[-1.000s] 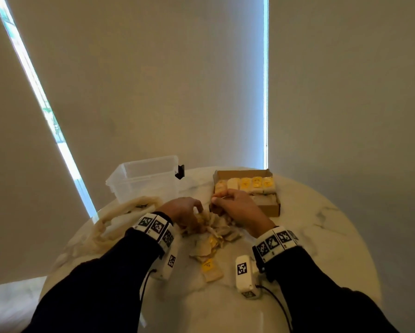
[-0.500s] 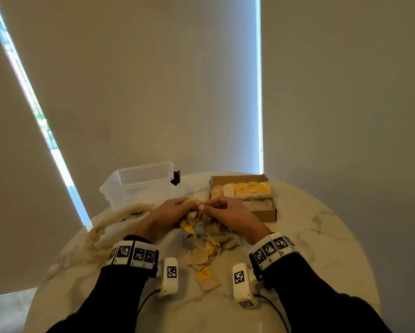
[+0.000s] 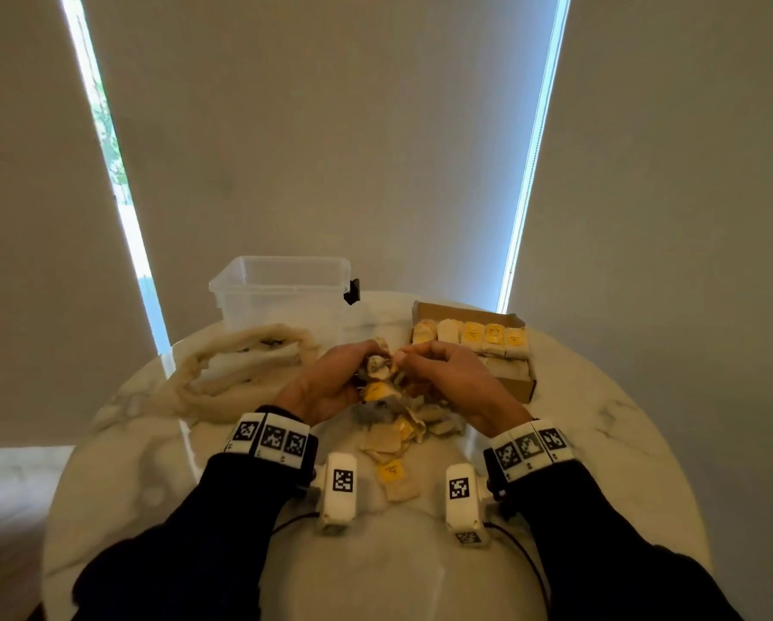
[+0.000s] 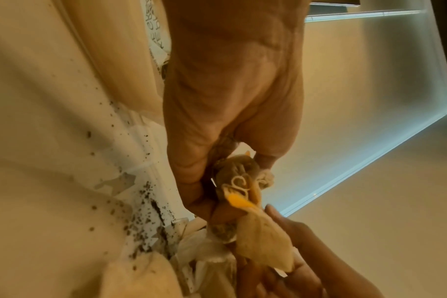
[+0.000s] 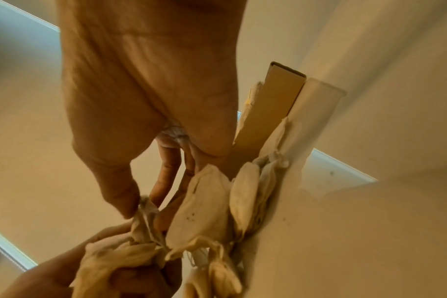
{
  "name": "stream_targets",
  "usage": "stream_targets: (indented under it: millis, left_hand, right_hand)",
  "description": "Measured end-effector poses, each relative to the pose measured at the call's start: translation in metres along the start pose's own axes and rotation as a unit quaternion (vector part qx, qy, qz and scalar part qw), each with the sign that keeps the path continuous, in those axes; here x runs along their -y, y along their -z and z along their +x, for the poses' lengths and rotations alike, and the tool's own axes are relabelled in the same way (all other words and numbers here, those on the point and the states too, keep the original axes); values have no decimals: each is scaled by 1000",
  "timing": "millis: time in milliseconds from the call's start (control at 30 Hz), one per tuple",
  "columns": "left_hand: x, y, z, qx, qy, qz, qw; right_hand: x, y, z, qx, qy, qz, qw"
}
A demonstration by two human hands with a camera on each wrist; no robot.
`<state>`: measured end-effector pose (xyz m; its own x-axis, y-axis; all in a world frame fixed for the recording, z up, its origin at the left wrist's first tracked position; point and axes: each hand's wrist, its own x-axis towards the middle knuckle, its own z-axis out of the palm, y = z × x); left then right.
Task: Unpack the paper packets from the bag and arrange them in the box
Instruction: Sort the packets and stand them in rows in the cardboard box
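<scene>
The head camera looks forward and down from above onto the round table (image 3: 599, 441), while each wrist camera peers close along its own palm toward the fingertips, all three sharing the clutch of paper packets (image 3: 377, 374) between the hands.

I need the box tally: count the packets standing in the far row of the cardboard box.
5, side by side along the far wall of the cardboard box: packets. Flat ones nearer the right hand may be partly hidden.
</scene>
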<state>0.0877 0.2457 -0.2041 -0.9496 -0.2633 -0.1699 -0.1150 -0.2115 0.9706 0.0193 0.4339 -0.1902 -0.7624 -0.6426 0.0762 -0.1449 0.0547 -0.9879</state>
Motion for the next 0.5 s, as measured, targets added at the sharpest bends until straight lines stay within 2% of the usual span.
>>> stream_targets:
  millis: [100, 300, 500]
  left_hand:
    - [1, 2, -1, -7, 4, -16, 1000]
    - [2, -7, -3, 19, 13, -20, 1000]
    - [5, -9, -3, 54, -25, 16, 998]
  right_hand:
    - [-2, 0, 1, -5, -4, 12, 1000]
    - [-2, -1, 1, -25, 4, 9, 1000]
    - [-4, -2, 2, -48, 15, 50, 997]
